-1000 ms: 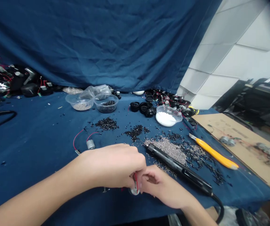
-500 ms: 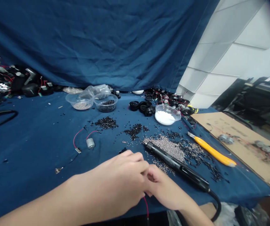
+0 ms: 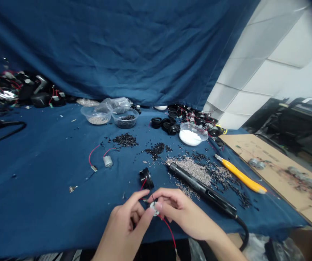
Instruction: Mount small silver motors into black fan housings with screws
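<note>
My left hand (image 3: 126,221) and my right hand (image 3: 183,214) meet at the lower middle of the blue cloth. Their fingertips pinch a small white disc (image 3: 154,208) between them. A thin red wire (image 3: 168,230) runs from the disc down past my right hand. Just beyond the fingers lies a black round plastic part (image 3: 146,178) with a red wire of its own. To the right of my right hand rests a black soldering iron (image 3: 199,189), its tip among the spilled metal bits, not held.
A small motor (image 3: 107,161) with red wires lies left of my hands. Piles of tiny silver and black pieces (image 3: 191,169) cover the cloth. Beyond are plastic bowls (image 3: 125,117), a yellow utility knife (image 3: 240,180), and a cardboard sheet (image 3: 275,163) at right.
My hands have moved apart and nearer the cloth's front, uncovering the white disc between the fingertips. The black round part now shows beyond them. The view has shifted slightly.
</note>
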